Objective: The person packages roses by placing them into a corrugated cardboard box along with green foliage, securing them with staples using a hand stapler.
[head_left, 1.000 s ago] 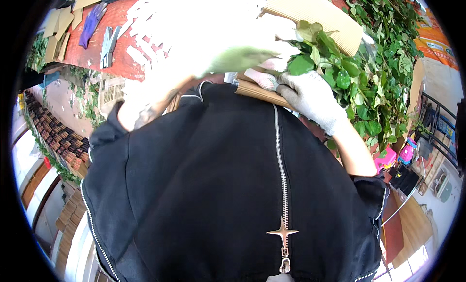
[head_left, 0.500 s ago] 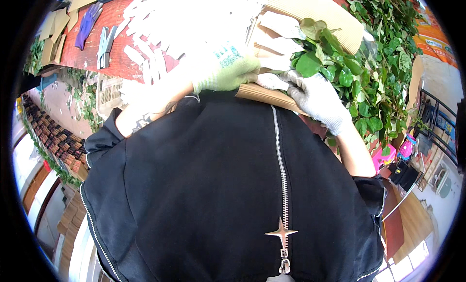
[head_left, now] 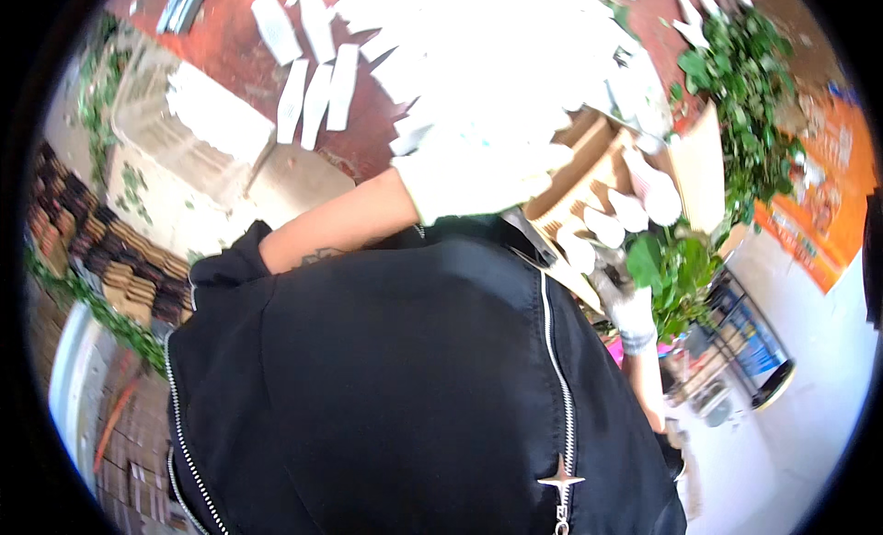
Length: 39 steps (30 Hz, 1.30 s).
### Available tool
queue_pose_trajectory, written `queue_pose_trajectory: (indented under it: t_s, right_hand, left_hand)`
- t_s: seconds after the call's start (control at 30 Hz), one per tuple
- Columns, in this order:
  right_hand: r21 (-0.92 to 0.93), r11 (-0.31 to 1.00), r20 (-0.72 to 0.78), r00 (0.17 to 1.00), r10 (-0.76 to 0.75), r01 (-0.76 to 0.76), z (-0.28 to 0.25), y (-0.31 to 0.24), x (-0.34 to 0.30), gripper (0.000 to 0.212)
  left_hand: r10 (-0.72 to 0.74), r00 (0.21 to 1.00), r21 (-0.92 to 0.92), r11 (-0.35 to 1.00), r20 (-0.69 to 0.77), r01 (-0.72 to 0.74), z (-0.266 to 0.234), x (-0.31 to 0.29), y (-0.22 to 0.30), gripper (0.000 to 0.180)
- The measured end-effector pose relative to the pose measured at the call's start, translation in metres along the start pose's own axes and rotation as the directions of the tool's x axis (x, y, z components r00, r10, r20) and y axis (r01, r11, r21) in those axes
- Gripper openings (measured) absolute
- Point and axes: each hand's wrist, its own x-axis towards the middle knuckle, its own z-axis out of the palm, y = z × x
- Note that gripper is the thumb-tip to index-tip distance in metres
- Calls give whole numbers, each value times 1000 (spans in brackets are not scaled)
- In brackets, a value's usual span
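My left hand, in a pale glove washed out by glare, reaches to the left edge of a corrugated cardboard wrap. Its visible fingers are stretched and apart, with nothing seen between them. Inside the wrap lie several flower heads in white net sleeves, with green leaves below them. My right hand, in a grey-white glove, closes round the bunch under the sleeved heads; leaves hide part of its fingers.
Loose white sleeves lie over the red table. A pale plastic crate stands at the left. The stapler lies at the far left. More leafy stems pile up at the right, beside an orange sheet.
The view has swung, so the table contents sit differently. My right hand and the bunch are lower in the picture. My left hand has come off the sleeved head and its fingers have spread.
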Motion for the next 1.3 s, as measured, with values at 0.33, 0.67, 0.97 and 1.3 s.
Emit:
queue_pose_trajectory:
  t_s: [0.33,0.67,0.97,1.3]
  right_hand:
    - [-311,950,173,984,53,4,-10,-27,16,40]
    - [121,991,63,996,-65,57,-4,-34,37,39]
    - [402,905,52,983,-177,142,-6,-40,51,38]
    - [629,757,57,962,-268,174,2,-36,60,38]
  left_hand:
    - [78,987,-96,993,138,-65,-6,0,-2,27]
    - [-171,977,-37,983,128,177,14,-12,-10,28]
    - [-218,966,-212,946,141,245,37,-10,-1,30]
    - [-118,976,5,993,182,119,6,2,-27,37]
